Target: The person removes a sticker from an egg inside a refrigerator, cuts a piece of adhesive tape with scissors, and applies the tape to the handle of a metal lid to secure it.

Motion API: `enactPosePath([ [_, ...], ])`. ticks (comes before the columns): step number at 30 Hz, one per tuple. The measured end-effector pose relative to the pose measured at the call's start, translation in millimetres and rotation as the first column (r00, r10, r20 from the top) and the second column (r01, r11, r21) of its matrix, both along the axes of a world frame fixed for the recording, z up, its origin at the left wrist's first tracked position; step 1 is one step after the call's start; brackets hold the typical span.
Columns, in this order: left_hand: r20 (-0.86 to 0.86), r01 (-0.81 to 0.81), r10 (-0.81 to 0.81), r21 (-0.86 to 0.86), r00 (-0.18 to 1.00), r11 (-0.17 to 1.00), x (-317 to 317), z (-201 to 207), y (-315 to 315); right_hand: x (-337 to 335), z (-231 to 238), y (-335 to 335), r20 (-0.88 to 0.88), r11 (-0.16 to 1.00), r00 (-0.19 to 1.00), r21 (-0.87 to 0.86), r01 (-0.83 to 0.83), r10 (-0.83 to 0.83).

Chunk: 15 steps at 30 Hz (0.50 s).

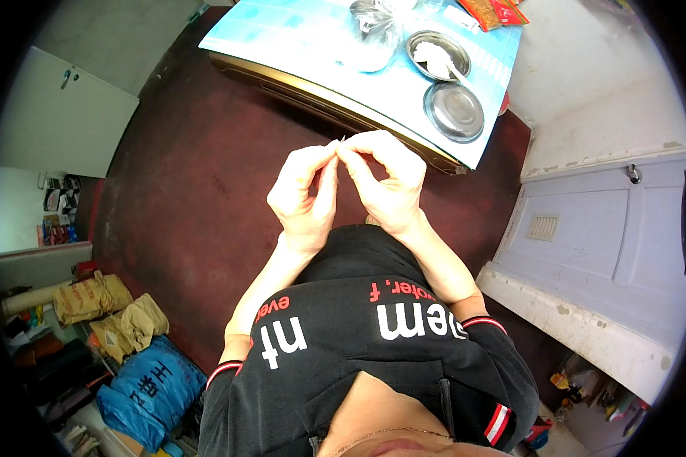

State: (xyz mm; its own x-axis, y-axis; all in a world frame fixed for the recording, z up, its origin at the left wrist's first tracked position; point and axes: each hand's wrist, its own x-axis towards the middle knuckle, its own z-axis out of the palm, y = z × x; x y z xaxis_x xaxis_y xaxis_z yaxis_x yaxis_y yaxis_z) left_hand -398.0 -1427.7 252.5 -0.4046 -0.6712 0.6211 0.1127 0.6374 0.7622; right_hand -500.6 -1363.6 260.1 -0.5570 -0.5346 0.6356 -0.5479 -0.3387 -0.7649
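Note:
My left hand (305,196) and my right hand (386,179) meet in front of my body, above the floor and just short of the table's near edge. On each, thumb and forefinger are pinched together, and the two pinches touch or nearly touch. A tiny thin dark tip (343,139) shows between them; it is too small to name. Beyond my hands stands the table (282,38) with a light blue cover. On its right part are a metal bowl (461,55) holding something white and a spoon-like handle, and a round metal lid or dish (455,112).
Clear plastic bags (377,34) and a red food packet (495,11) lie on the table. A pale door (587,217) is at the right. Brown sacks (129,324) and a blue sack (151,388) sit at lower left. A white door panel (61,114) stands upper left.

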Motion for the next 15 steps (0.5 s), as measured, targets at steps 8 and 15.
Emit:
enactPosePath([
  [8,0.007,0.024,-0.025,0.076,1.000,0.997,4.6,-3.1,-2.6,4.5,-4.5,1.6,0.262,0.991,0.960,0.049,-0.120,0.103],
  [15,0.008,0.038,-0.039,0.108,0.999,0.993,8.1,-2.6,-7.2,6.1,-8.6,-3.1,0.370,0.983,0.919,0.065,-0.171,0.135],
])
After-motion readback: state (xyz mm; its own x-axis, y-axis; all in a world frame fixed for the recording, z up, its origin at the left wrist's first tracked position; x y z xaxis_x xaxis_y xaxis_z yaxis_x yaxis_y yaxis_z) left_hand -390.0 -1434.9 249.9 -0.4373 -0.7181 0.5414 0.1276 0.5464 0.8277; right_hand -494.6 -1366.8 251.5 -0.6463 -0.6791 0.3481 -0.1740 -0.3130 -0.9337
